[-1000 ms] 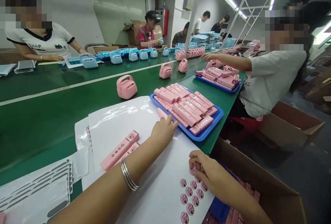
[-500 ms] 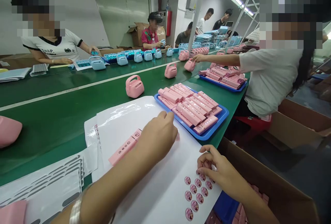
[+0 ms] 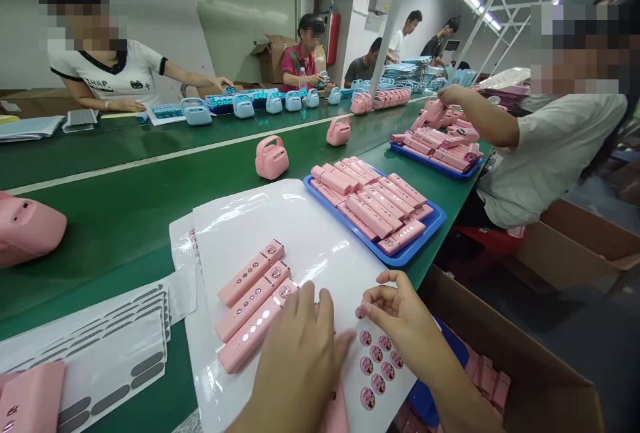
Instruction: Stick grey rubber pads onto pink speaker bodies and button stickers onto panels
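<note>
My left hand [image 3: 300, 346] is palm down with its fingers apart over the white sheet [image 3: 280, 203]. Beside its fingers lie three pink plastic bars [image 3: 250, 273] with round icons and a round picture at one end. Another pink bar [image 3: 338, 413] shows partly under this hand, so I cannot tell whether the two touch. Thumb and forefinger of my right hand [image 3: 400, 320] are pinched on a small round sticker [image 3: 360, 312]. Just below that hand, several more round picture stickers [image 3: 378, 384] stand in rows on the sheet.
A blue tray [image 3: 400, 260] heaped with pink bars stands beyond my hands. Pink handled cases [image 3: 273, 158] stand on the green table [image 3: 125, 220]. Sheets with grey oval stickers [image 3: 147, 374] lie at left. An open carton [image 3: 540, 353] is at right; co-workers sit around.
My left hand has drawn back toward me and its fingers have spread; three pink bars now show. My right hand has moved left with a sticker. The neighbour's arm has moved farther off.
</note>
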Demonstrator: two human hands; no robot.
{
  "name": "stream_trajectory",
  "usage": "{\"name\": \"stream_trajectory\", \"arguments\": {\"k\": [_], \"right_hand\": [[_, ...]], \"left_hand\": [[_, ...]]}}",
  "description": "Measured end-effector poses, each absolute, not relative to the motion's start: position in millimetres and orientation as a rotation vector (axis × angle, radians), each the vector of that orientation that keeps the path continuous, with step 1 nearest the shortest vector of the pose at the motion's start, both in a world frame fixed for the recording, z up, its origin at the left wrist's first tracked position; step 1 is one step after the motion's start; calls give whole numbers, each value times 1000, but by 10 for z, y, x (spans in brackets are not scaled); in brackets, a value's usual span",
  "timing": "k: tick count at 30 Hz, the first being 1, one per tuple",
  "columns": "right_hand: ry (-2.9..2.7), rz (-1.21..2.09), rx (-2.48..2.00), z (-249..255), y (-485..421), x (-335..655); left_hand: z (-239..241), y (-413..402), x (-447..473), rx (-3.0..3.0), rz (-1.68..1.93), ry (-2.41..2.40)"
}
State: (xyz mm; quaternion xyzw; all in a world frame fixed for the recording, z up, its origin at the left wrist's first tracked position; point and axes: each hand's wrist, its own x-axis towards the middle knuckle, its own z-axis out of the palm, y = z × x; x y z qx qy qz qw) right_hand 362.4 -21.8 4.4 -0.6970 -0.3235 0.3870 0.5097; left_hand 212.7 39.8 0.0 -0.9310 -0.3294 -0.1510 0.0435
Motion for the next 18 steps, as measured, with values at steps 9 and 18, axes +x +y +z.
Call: {"name": "stream_trajectory", "arguments": {"k": [9,18], "right_hand": [[-1022,894,-1798,168,-10,3317],[-1181,901,-1928,264,39,3276]], "left_hand": [[-534,-12,1841,-2773,-799,-894],[-447,-53,1881,-2708,-796,-895]]}}
